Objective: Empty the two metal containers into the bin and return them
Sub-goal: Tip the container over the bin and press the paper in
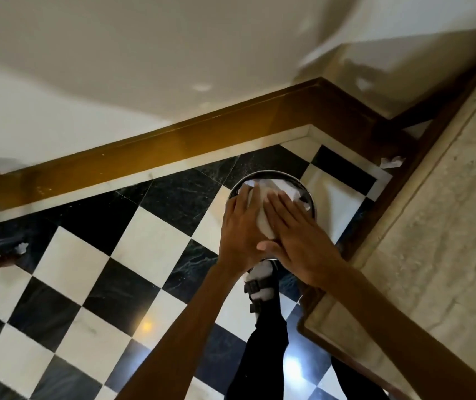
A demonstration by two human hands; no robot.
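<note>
A round metal container (308,197) stands on the checkered floor near the wall corner, stuffed with crumpled white paper (288,189). Both my hands are over its mouth. My left hand (241,229) lies on the left side, with its fingertips at the rim. My right hand (297,235) lies flat on the right, with its thumb tucked under. Between them they clasp a white paper wad (264,223). The container's near rim and body are hidden under my hands. No second container and no bin can be seen.
My foot in a strapped sandal and white sock (259,284) stands just below the container. A stone ledge (432,226) runs along the right. A wooden skirting (144,157) lines the wall. Paper scraps lie in the corner (392,162) and at the far left (22,248).
</note>
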